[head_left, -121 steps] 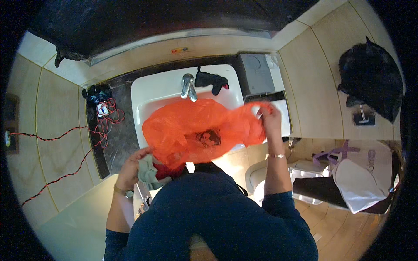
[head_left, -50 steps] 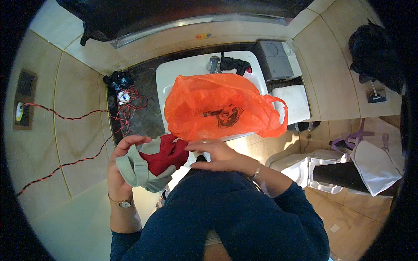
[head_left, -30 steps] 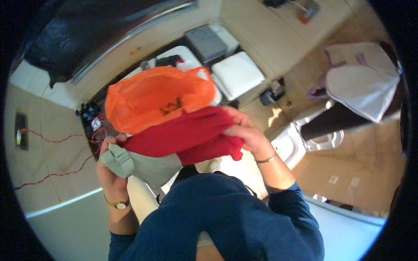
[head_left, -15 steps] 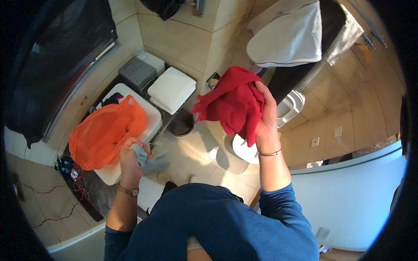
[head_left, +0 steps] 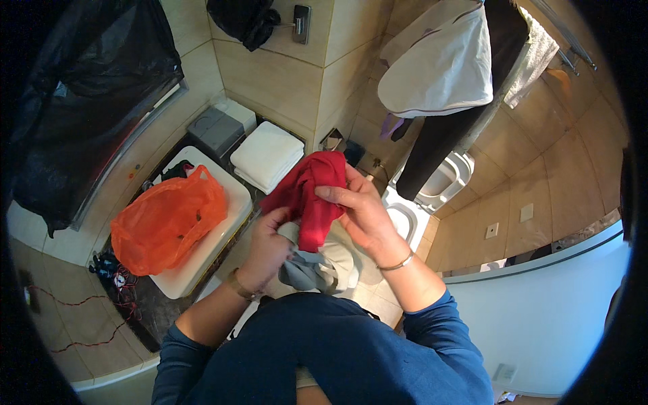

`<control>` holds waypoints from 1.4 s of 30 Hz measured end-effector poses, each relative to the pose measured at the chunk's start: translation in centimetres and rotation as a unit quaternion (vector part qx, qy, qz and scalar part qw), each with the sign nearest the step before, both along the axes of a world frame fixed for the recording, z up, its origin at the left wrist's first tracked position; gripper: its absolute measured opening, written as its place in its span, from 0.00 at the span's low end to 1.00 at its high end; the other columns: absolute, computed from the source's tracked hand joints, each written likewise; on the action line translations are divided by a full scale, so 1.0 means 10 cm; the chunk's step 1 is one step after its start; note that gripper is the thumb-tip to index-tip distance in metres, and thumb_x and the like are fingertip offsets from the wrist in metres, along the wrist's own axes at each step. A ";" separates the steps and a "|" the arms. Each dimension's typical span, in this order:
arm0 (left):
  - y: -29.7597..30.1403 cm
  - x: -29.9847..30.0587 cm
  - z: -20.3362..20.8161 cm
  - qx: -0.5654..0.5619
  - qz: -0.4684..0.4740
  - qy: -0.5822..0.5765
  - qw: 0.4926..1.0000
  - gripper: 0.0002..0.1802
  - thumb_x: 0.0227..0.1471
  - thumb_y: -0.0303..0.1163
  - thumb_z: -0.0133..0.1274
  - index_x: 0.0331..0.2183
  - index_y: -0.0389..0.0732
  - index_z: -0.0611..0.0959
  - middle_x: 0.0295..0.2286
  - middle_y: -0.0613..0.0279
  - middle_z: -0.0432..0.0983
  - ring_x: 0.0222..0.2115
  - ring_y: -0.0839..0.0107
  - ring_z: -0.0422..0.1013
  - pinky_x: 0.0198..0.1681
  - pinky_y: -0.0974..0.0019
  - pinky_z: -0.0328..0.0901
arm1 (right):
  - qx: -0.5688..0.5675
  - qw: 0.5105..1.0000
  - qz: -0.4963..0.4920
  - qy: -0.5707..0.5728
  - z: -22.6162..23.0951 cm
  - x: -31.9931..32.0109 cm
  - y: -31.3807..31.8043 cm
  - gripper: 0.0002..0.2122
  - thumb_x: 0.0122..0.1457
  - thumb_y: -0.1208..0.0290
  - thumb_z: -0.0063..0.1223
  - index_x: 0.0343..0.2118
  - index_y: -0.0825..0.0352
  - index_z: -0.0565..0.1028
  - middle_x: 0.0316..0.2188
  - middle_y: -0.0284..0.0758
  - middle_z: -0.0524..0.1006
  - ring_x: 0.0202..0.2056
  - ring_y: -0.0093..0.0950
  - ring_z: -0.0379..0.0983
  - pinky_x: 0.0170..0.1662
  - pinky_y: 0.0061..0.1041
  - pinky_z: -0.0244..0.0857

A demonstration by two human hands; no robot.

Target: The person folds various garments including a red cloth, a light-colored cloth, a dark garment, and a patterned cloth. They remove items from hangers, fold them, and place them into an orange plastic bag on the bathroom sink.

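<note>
In front of my body, both hands are close together with cloth between them. My right hand point(head_left: 364, 219) grips a bunched red cloth point(head_left: 327, 172), its thumb pressed on top of a fold. Lower and to the left, my left hand point(head_left: 264, 251) has its fingers curled around a grey and off-white cloth point(head_left: 314, 270), which hangs down toward the floor. The red cloth's lower fold lies against the grey one, and its left edge is near my left fingers. Exactly what kind of garments these are, I cannot tell.
At left, an orange plastic bag point(head_left: 169, 226) sits in a white basin point(head_left: 236, 196) on a dark counter. Behind it are a folded white towel point(head_left: 268, 154) and a grey box point(head_left: 214, 131). Red wires point(head_left: 101, 343) trail nearby. A toilet point(head_left: 408, 219) stands beneath hanging dark trousers point(head_left: 432, 148) and a white bag point(head_left: 445, 71).
My left hand has come right from beside the orange bag, bringing the grey cloth. My right hand has moved down and left with the red cloth, so the two cloths now meet.
</note>
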State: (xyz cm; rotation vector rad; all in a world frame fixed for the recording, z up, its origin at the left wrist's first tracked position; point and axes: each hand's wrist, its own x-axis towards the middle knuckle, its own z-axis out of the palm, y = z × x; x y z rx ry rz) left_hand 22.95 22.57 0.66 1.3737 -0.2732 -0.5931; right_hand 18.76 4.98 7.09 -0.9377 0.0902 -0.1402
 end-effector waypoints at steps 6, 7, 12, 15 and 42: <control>0.37 0.41 0.34 0.063 0.021 -0.017 0.998 0.08 0.52 0.26 0.53 0.37 0.38 0.80 0.19 0.70 0.72 0.13 0.84 0.61 0.14 0.78 0.54 | -0.669 0.739 -0.081 0.026 0.07 0.08 -0.60 0.25 0.46 0.79 0.58 0.51 0.69 0.69 0.36 0.46 0.78 0.37 0.37 0.76 0.44 0.30 0.69; 0.40 0.48 0.40 0.065 0.018 0.004 0.998 0.08 0.52 0.25 0.53 0.37 0.37 0.81 0.19 0.70 0.72 0.13 0.84 0.61 0.13 0.78 0.54 | -0.702 0.706 -0.092 0.020 0.11 0.09 -0.64 0.26 0.45 0.78 0.59 0.51 0.68 0.69 0.35 0.48 0.78 0.37 0.42 0.76 0.43 0.32 0.69; 0.49 0.82 0.51 0.115 0.046 -0.061 0.990 0.13 0.49 0.18 0.42 0.35 0.35 0.80 0.20 0.66 0.72 0.12 0.83 0.58 0.12 0.76 0.52 | -0.747 0.663 0.027 0.028 0.12 0.21 -0.73 0.13 0.46 0.74 0.62 0.36 0.71 0.78 0.31 0.46 0.78 0.32 0.36 0.76 0.38 0.28 0.69; 0.52 0.93 0.55 0.117 0.057 -0.053 0.990 0.12 0.49 0.19 0.43 0.35 0.35 0.80 0.20 0.66 0.72 0.11 0.83 0.58 0.12 0.76 0.51 | -0.673 0.724 0.136 0.059 0.17 0.27 -0.81 0.13 0.46 0.71 0.65 0.34 0.71 0.79 0.29 0.38 0.79 0.30 0.25 0.75 0.36 0.23 0.69; 0.51 0.71 0.21 0.097 0.112 0.041 0.988 0.10 0.54 0.21 0.41 0.37 0.37 0.77 0.20 0.66 0.70 0.14 0.78 0.64 0.12 0.73 0.57 | -0.578 0.812 0.082 -0.005 -0.68 0.22 -0.99 0.11 0.54 0.77 0.51 0.41 0.68 0.78 0.33 0.36 0.76 0.32 0.22 0.72 0.36 0.21 0.68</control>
